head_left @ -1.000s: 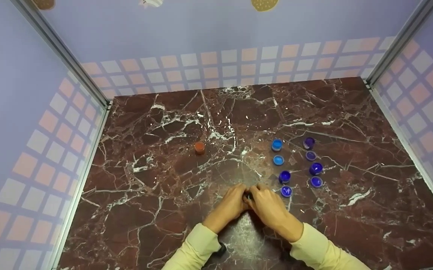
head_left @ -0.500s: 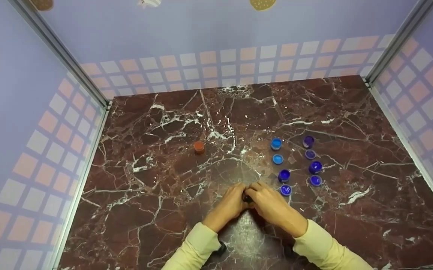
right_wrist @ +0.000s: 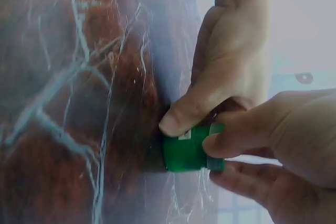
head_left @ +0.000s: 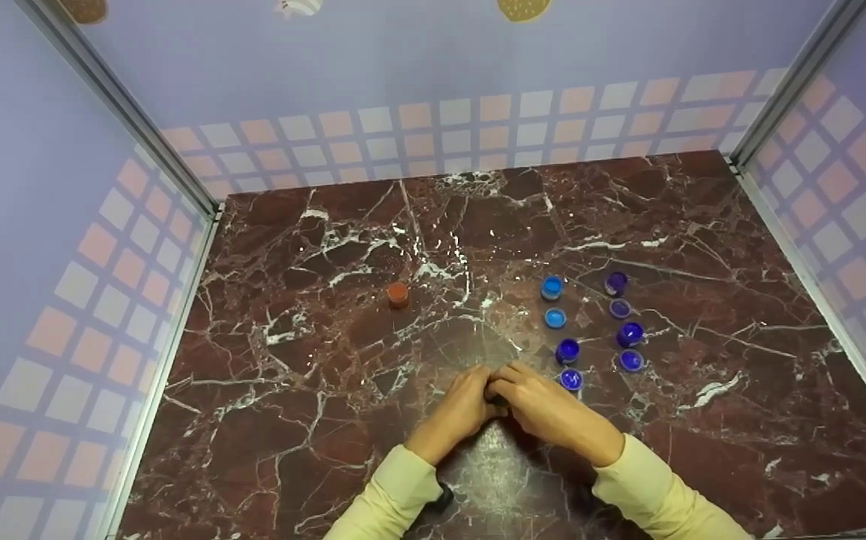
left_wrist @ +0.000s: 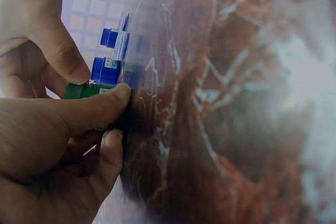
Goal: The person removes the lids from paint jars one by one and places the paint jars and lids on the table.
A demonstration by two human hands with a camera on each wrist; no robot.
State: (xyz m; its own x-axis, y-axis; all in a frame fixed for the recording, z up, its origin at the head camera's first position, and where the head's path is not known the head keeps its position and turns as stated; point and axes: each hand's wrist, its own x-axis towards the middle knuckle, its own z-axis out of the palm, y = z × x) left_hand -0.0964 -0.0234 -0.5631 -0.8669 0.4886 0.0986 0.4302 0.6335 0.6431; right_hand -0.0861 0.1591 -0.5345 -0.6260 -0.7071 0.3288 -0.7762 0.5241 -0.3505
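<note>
Both hands meet over the front middle of the marble table (head_left: pixel 328 420). Between them stands a small green pot (right_wrist: pixel 184 153), almost hidden in the head view (head_left: pixel 495 397). My left hand (head_left: pixel 456 411) grips the pot's body, its thumb (left_wrist: pixel 105 108) lying across the green side (left_wrist: pixel 84 91). My right hand (head_left: pixel 545 409) pinches the pot's upper, darker end between thumb (right_wrist: pixel 231 135) and fingers. In the right wrist view the left thumb (right_wrist: pixel 181 114) presses the pot from above.
Several small blue and purple pots and loose lids stand in two rows right of the hands, the nearest a dark blue lid (head_left: pixel 571 379). An orange pot (head_left: pixel 398 293) stands alone further left. Lilac walls with metal corner rails (head_left: pixel 178 172) close in three sides.
The hands stay at the same spot around the green pot. My right wrist and forearm have swung a little to the right.
</note>
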